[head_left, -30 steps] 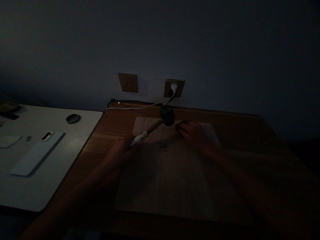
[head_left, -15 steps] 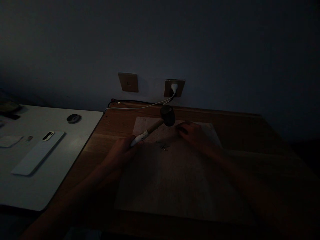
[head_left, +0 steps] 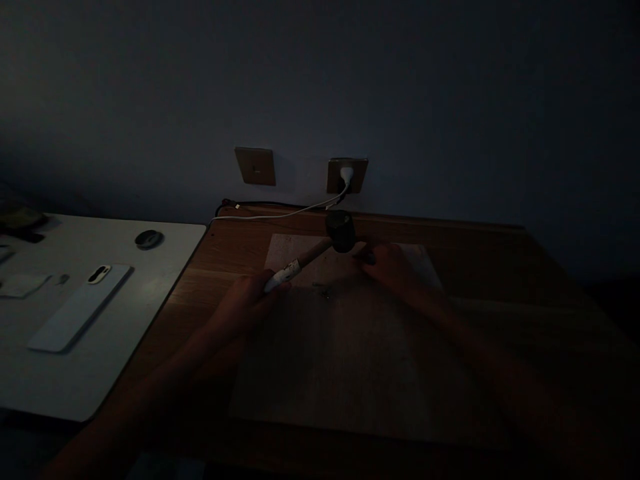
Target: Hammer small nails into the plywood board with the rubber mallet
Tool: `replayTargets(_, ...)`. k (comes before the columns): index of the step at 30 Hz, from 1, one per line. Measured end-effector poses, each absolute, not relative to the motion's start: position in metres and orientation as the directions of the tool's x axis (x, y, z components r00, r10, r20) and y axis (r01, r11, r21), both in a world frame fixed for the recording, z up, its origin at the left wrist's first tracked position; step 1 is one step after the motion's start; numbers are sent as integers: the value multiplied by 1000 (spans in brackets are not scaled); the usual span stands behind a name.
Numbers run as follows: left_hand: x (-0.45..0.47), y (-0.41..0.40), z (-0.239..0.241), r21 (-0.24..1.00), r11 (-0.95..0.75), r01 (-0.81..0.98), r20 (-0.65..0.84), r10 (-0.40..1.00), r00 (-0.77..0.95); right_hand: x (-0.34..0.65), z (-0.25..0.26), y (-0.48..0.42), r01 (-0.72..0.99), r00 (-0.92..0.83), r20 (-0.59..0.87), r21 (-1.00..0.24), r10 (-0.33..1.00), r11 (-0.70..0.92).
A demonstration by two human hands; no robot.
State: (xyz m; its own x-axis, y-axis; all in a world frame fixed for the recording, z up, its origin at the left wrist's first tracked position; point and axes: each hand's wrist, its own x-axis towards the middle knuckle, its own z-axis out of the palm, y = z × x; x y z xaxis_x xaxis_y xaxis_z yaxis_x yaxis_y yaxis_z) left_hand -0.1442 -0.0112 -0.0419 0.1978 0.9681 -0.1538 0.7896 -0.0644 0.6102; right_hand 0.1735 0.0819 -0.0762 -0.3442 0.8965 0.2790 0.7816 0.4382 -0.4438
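The scene is very dark. My left hand (head_left: 245,303) is closed round the pale end of a mallet's wooden handle (head_left: 300,263). The black mallet head (head_left: 341,231) hangs just above the far part of a pale flat board (head_left: 345,353) lying on the wooden table (head_left: 500,267). My right hand (head_left: 393,267) rests on the board right beside the mallet head, fingers curled and pressed together; anything under them is too dark to make out. A small dark speck (head_left: 323,289) lies on the board between my hands.
A white surface (head_left: 100,347) adjoins the table on the left, bearing a white phone (head_left: 77,307), a round dark disc (head_left: 149,238) and small items. On the wall are a switch plate (head_left: 255,166) and a socket with a white plug (head_left: 347,175); cables (head_left: 280,212) run along the table's back edge.
The mallet head has shifted slightly to the right, closer to my right hand's fingers. Both hands stay about where they were.
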Motion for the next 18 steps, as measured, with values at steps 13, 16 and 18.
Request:
replayTargets(13, -127, -12, -36, 457, -92, 885, -216, 953, 211, 204, -66, 67, 730, -267, 336, -541, 903, 417)
replayTargets(16, -125, -11, -37, 430, -99, 898, -201, 959, 202, 207, -64, 64, 746, -261, 349, -519, 900, 417)
replayTargets(18, -125, -11, -37, 420, -108, 901, -201, 957, 208, 206, -63, 61, 762, -256, 371, -490, 893, 423)
